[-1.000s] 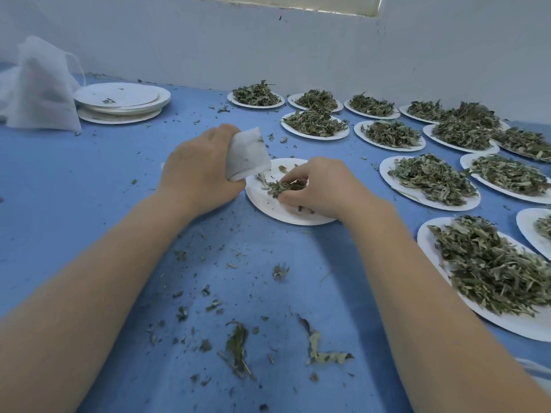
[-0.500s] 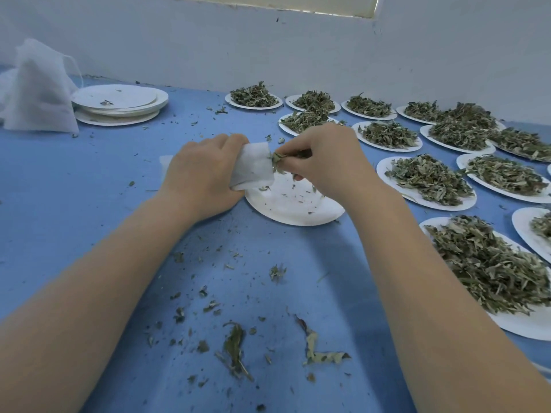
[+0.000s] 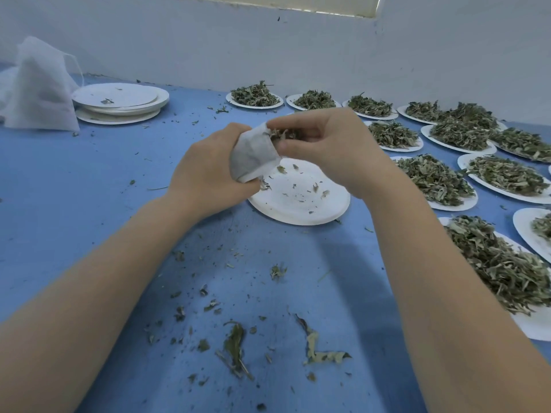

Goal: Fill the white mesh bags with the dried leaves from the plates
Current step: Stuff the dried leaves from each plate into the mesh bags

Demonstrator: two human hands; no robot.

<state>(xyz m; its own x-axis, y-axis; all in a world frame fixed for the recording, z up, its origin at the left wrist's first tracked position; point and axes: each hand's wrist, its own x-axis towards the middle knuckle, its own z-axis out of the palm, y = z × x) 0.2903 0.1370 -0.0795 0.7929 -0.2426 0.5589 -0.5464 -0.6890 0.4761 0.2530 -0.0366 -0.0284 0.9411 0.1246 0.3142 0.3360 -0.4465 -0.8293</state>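
Blue table [image 3: 59,180] | near plate [image 3: 298,204] almost emptied | left hand [image 3: 205,174] gripping mesh bag [image 3: 253,153] | right hand [image 3: 334,150] pinching leaves [image 3: 280,134] into it | many heaped plates [image 3: 432,180] left.

A blue table [image 3: 74,204] fills the view, backed by a pale wall [image 3: 268,46] along its far edge. Loose crumbs [image 3: 205,293] lie scattered over the near middle of the table. A long curled scrap [image 3: 316,347] lies near the front, with a darker scrap [image 3: 235,347] just left of it. High on the wall a lighter strip [image 3: 283,3] runs across.
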